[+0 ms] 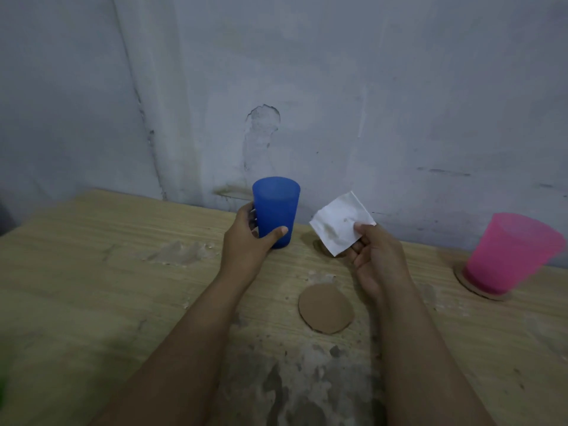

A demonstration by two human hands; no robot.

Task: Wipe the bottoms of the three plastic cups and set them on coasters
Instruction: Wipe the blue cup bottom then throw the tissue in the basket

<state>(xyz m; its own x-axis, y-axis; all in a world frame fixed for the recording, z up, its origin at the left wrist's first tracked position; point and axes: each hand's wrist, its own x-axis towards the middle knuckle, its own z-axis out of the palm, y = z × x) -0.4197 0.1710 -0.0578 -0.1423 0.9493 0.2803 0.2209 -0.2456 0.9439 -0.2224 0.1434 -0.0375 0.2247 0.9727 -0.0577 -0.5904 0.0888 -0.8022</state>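
At frame centre I saw the left hand (246, 238) gripping the blue cup (275, 210), thumb across its front and fingers curled round its left side. The cup stood upright, mouth upward. I could not tell whether its base touched the table (92, 272) or hung just above it.

Right of centre, the right hand (376, 259) pinched a white tissue (341, 222) between thumb and fingers. The tissue was raised above the table, and I noted faint smudges on its face. A dark edge showed below the tissue; I could not tell what it was.

Below centre, a bare coaster (325, 309) lay flat on the table, apart from both hands.

At the right edge of the frame, the pink cup (513, 253) stood on a second coaster (479, 292), mouth upward.
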